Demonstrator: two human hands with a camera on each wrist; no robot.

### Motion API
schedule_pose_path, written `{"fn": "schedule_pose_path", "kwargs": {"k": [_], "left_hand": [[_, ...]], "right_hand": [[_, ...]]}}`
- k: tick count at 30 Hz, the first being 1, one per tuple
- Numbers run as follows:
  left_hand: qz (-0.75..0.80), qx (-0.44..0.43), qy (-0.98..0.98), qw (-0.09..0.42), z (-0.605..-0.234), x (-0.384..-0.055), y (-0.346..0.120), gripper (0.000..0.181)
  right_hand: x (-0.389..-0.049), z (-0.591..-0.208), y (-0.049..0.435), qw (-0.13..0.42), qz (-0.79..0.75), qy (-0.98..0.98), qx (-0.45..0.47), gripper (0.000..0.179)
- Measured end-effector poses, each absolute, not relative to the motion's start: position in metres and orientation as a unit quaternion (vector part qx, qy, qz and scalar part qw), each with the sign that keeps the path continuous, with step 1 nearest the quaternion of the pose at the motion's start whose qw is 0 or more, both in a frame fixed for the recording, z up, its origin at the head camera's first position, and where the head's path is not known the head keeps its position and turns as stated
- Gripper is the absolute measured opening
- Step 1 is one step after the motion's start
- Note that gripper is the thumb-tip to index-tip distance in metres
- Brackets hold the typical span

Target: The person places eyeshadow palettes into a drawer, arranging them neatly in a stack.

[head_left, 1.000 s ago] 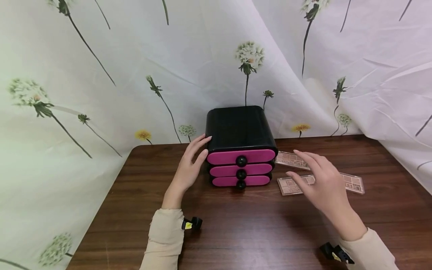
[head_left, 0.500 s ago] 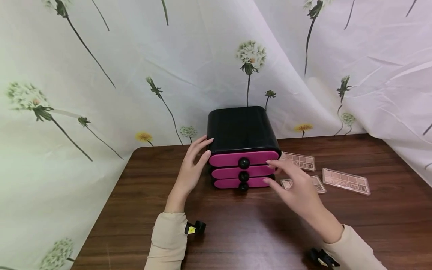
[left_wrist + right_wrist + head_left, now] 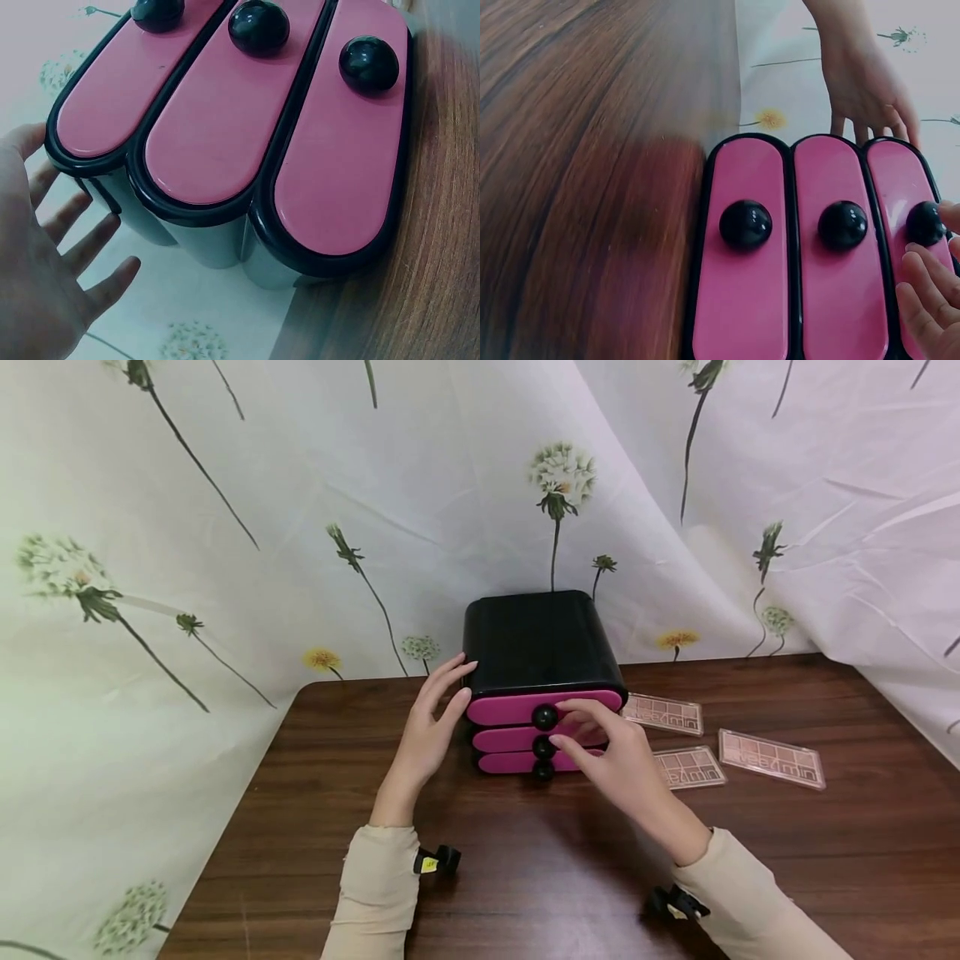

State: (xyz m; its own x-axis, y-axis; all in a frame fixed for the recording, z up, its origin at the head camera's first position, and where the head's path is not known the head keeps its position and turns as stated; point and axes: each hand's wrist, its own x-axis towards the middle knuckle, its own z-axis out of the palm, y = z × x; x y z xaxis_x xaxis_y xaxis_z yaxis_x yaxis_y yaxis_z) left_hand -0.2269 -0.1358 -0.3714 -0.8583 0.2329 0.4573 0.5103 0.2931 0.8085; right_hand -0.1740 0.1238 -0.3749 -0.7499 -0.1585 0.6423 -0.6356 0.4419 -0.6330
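A black box with three pink-fronted drawers (image 3: 506,709) stands on the table, all drawers pushed in. Each drawer has a round black knob; the top knob (image 3: 543,717) sits nearest my right hand (image 3: 626,764). That hand reaches in from the right, fingers bent and fingertips spread at the knob's right side. In the right wrist view the fingertips lie close about the top knob (image 3: 925,223); a firm pinch is not visible. My left hand (image 3: 423,735) rests against the box's left side, fingers extended. In the left wrist view, the left hand (image 3: 45,262) has its fingers spread beside the box.
Three flat, clear-lidded makeup palettes lie right of the box: a rear palette (image 3: 667,714), a front palette (image 3: 690,768) and a right palette (image 3: 772,759). The brown wooden table (image 3: 510,885) backs onto a white curtain (image 3: 247,568) printed with dandelions.
My right hand has moved left from above the palettes, past the box's right edge, to the top drawer's knob. The left hand keeps its place at the box's side.
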Motion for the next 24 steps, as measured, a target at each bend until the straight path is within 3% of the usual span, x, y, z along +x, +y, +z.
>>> {"fn": "schedule_pose_path", "kwargs": {"k": [24], "left_hand": [[-0.555, -0.228, -0.791, 0.12, -0.373, -0.228, -0.136, 0.04]], "right_hand": [[-0.179, -0.377, 0.11, 0.236, 0.503, -0.804, 0.214, 0.03]]}}
